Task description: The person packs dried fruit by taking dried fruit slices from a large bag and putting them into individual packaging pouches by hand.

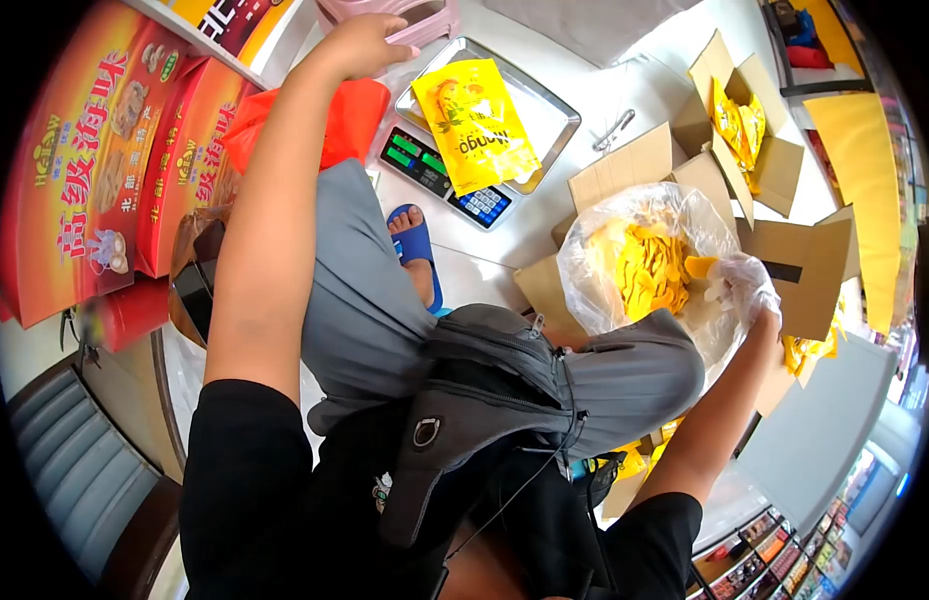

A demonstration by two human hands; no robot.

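Observation:
My left hand [369,45], bare, reaches past the scale's upper left corner with its fingers stretched out, holding nothing I can see. Nearest to it are a pink plastic stool [440,22] and a metal-trayed digital scale [563,128]. A yellow pouch printed "Mango" [475,125] lies flat on the tray, partly over the display. My right hand [743,285] wears a clear plastic glove and pinches an orange-yellow dried mango slice [700,266]. It is at the right side of a clear bag [585,240], above a heap of dried mango slices [647,270].
Open cardboard boxes [625,165] surround the bag; one holds yellow pouches [740,125]. A red plastic bag [357,122] sits beside my left forearm, near red gift boxes [85,170]. Scissors-like metal tool [615,130] lies on the floor. A slippered foot [417,255] is below the scale.

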